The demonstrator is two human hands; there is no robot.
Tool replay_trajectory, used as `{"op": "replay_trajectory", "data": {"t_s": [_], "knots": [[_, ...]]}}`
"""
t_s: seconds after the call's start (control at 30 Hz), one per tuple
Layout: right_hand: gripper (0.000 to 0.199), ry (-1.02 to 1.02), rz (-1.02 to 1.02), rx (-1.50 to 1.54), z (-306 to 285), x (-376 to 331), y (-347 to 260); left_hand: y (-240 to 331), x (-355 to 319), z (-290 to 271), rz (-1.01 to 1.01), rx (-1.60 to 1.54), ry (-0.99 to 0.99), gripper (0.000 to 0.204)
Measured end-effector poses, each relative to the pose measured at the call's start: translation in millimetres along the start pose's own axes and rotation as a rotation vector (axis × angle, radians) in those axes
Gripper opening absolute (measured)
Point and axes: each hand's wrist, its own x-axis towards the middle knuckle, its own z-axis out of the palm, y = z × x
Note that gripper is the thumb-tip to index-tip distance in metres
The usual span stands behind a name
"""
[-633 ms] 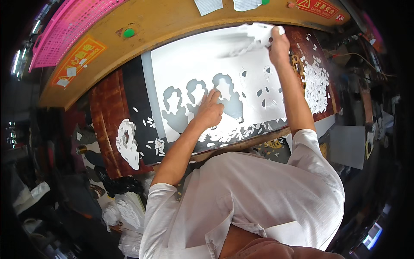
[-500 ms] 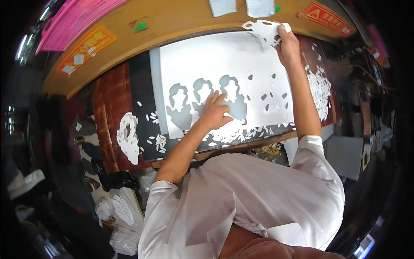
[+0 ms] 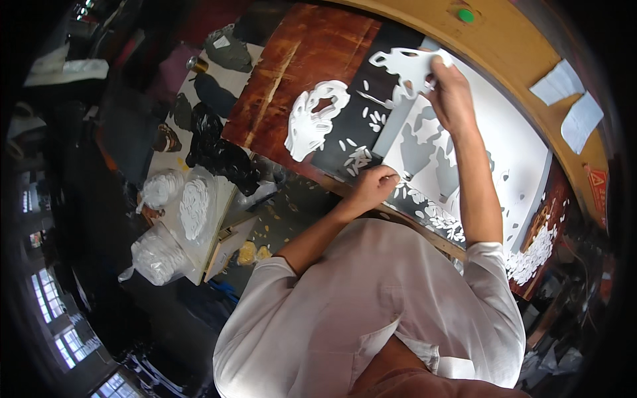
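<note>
R hand [image 3: 453, 96] has 1 white cut-out [image 3: 415, 65] pinched at its edge, thumb uppermost, held up partly over the black strip [image 3: 330, 152]. L hand [image 3: 371, 190], fingers curled, is at the white sheet's [image 3: 514, 126] nr L corner; can't tell if it grips. White stack [image 3: 308, 131] lies on reddish-brown board [image 3: 312, 40], L of cut-out.

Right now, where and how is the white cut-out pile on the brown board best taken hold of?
Probably by the near end of the white cut-out pile, coming from the near side: that end looks more solid, while the far end loops around an opening.
</note>
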Motion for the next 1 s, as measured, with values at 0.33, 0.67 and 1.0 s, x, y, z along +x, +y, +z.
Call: {"op": "replay_trajectory", "data": {"t_s": [0.33, 0.67, 1.0], "knots": [[0.036, -0.231, -0.188, -0.801, 137, -16, 123, -51, -16, -183, 0.038, -0.450, 0.727, 0.028], [0.057, -0.427, -0.092, -0.915, 102, -15, 156, -56, 62, -234, -0.424, 0.415, 0.308, 0.111], [0.080, -0.771, 0.149, -1.262, 98, 137, 154, -36, 63, -212, -0.356, 0.494, 0.302, 0.078]]}}
